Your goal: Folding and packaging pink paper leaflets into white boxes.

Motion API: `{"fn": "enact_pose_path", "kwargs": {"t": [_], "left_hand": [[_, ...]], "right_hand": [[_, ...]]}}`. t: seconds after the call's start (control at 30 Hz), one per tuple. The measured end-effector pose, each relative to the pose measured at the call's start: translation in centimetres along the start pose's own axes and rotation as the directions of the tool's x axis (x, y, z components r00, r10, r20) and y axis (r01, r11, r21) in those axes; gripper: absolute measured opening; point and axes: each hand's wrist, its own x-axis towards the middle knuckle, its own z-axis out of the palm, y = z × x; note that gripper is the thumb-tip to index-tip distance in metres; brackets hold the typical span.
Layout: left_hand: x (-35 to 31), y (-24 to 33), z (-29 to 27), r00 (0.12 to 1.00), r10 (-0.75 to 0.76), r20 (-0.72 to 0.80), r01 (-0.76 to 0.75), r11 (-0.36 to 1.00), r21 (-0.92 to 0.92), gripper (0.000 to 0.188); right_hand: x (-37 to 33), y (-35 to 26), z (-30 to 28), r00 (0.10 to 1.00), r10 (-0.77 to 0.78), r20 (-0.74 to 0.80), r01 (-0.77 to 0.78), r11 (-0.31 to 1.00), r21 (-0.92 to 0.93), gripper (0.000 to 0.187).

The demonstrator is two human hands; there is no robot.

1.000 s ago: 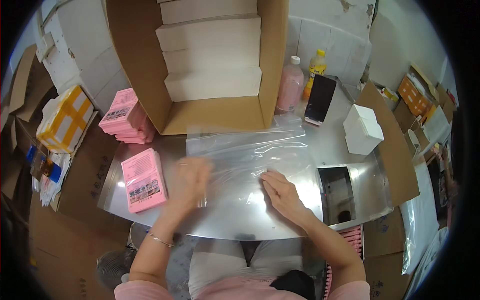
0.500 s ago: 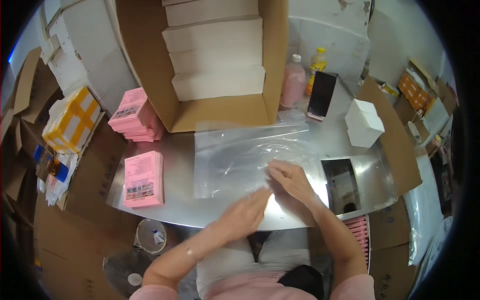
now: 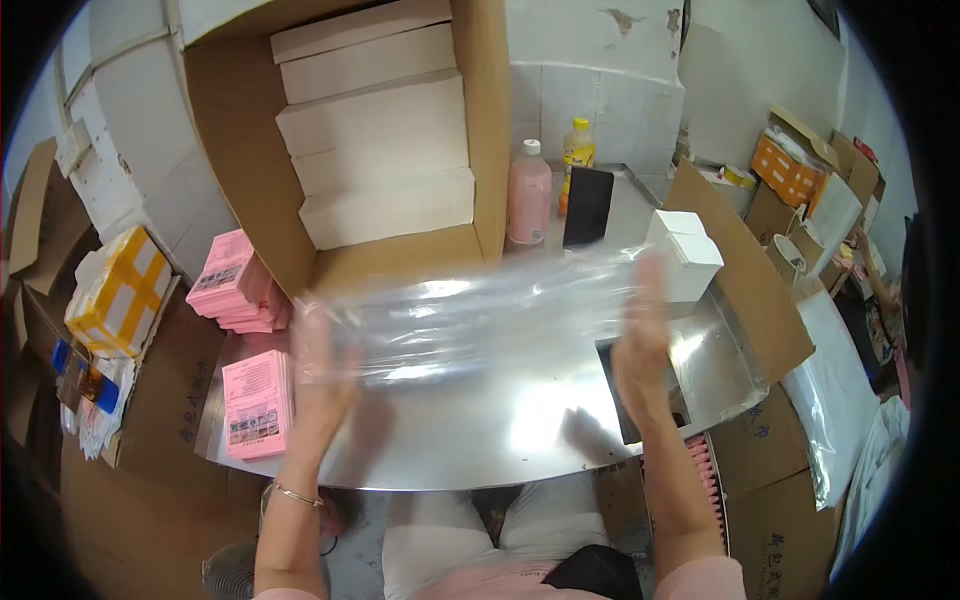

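A clear plastic bag (image 3: 450, 320) is stretched sideways above the metal table (image 3: 500, 420), its outline smeared by motion. My left hand (image 3: 325, 365) is closed on its left end, close to the pink leaflet stacks. At the opposite end my right hand (image 3: 643, 345) grips the bag, over the dark rectangular opening (image 3: 620, 400) in the tabletop and just left of a white box (image 3: 685, 255). The fingers of both hands are blurred. Left of my left hand lies a neat stack of pink printed leaflets (image 3: 256, 405), with a taller pink stack (image 3: 235, 280) behind it.
A large open cardboard box (image 3: 490, 130) holding several white blocks stands at the back. Right of it are a pink-filled bottle (image 3: 530, 195), a yellow-capped bottle (image 3: 578, 150) and a propped dark phone (image 3: 588, 205). A cardboard flap (image 3: 740, 290) edges the table's right side.
Both hands have moved apart and taken hold of the plastic bag. It has been lifted off the tabletop and pulled out wide. The whole view has shifted slightly.
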Motion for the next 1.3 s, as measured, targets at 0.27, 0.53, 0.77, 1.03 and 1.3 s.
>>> {"fn": "enact_pose_path", "kwargs": {"t": [0.27,0.53,0.77,1.03,1.3], "left_hand": [[-3.1,-3.7,3.4,0.811,-0.144,0.568,0.13,0.989,0.064,0.06],[-3.3,-1.4,-2.4,0.721,-0.032,0.692,0.393,0.841,-0.371,0.045],[0.6,-4.8,-1.6,0.259,-0.372,0.891,0.957,0.222,-0.186,0.049],[0.3,-5.9,-2.8,0.2,-0.321,0.926,0.98,0.056,-0.193,0.046],[-0.4,-5.3,-2.2,0.255,-0.379,0.89,0.967,0.079,-0.243,0.036]], "right_hand": [[-7.4,5.3,4.6,0.917,0.044,0.396,-0.022,0.998,-0.06,0.037],[-5.1,3.9,0.6,0.867,0.15,0.475,-0.145,0.988,-0.049,0.033],[0.3,3.8,1.9,0.231,0.508,0.83,-0.847,0.525,-0.086,0.033],[-0.8,4.0,1.2,0.14,0.492,0.859,-0.961,0.276,-0.002,0.044],[-4.0,2.3,-0.3,0.375,0.609,0.699,-0.917,0.354,0.183,0.042]]}}
